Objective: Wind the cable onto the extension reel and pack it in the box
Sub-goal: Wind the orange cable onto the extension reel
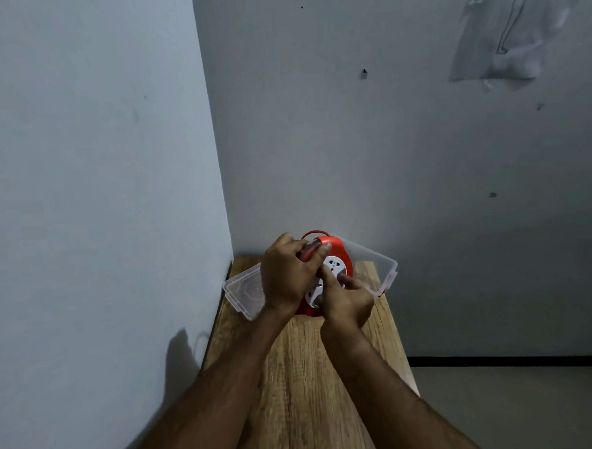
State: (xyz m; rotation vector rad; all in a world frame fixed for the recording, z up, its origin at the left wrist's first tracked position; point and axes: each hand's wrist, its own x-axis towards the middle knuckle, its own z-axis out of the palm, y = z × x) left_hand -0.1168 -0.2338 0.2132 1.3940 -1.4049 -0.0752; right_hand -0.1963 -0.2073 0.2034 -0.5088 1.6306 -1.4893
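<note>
Head cam: the red extension reel [328, 274] with its white socket face is up at the far end of the wooden bench [306, 378], right in front of a clear plastic box [379, 264] with the lid [245, 292] lying at the far left corner. Left hand [285, 276] has its grip curled tight around the reel's red handle at the top. Right hand [346, 300] is pinching something on the white face, can't tell exactly what.
</note>
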